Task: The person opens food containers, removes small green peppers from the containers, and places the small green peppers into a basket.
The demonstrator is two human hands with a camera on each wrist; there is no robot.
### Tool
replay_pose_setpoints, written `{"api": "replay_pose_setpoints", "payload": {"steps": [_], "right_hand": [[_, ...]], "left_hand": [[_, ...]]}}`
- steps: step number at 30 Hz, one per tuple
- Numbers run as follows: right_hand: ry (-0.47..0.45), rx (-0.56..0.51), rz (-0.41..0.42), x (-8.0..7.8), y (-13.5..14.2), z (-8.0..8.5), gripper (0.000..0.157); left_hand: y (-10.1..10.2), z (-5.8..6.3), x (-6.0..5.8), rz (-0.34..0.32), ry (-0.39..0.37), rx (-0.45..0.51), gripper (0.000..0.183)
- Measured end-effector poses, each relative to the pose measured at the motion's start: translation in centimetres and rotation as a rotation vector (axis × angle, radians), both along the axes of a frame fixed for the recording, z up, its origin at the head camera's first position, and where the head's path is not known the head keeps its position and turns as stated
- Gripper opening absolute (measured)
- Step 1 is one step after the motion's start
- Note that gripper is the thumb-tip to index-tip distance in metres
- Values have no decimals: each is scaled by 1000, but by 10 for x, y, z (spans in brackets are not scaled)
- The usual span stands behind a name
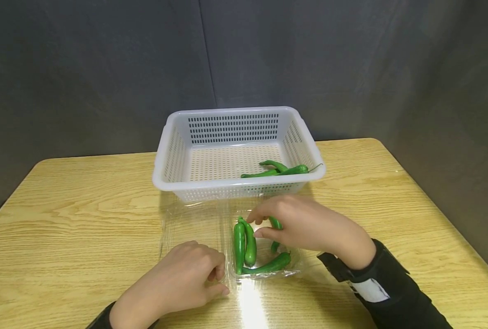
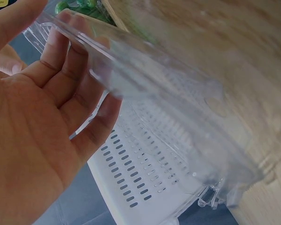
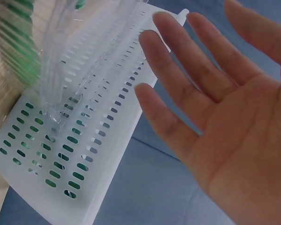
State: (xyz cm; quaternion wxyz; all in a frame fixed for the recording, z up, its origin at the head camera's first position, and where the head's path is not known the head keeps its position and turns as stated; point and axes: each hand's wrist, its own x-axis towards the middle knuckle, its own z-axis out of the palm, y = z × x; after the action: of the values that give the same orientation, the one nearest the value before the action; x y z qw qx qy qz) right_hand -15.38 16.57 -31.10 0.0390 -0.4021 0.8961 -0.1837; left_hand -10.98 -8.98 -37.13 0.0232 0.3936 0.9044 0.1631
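Over the box point(image 1: 262, 251), the right hand point(image 1: 297, 224) holds nothing, thumb and fingertips apart above the peppers point(image 1: 239, 246), while the left hand point(image 1: 182, 274), its fingers loose and apart from the thumb, lies at the near part of the lid point(image 1: 192, 224), perhaps to keep the light plastic from sliding. Two peppers lie side by side nearest the lid, likely to save room. Just beyond on the bench point(image 1: 83, 219), the basket point(image 1: 235, 185) has others in its near right corner, seemingly within easy reach.

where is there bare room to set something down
Free: pale wood tabletop left of the white slotted plastic basket, and right of it. Crowded: around the clear hinged plastic container holding long green peppers, with left hand and right hand there.
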Motion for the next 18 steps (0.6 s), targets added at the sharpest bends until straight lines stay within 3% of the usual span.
{"api": "replay_pose_setpoints", "payload": {"steps": [12,18], "right_hand": [[-179,78,7,4,-2,1,27],[-213,109,30,5,-4,-3,22]], "left_hand": [[0,1,1,-2,0,12,37],[0,1,1,-5,-1,17,37]]}}
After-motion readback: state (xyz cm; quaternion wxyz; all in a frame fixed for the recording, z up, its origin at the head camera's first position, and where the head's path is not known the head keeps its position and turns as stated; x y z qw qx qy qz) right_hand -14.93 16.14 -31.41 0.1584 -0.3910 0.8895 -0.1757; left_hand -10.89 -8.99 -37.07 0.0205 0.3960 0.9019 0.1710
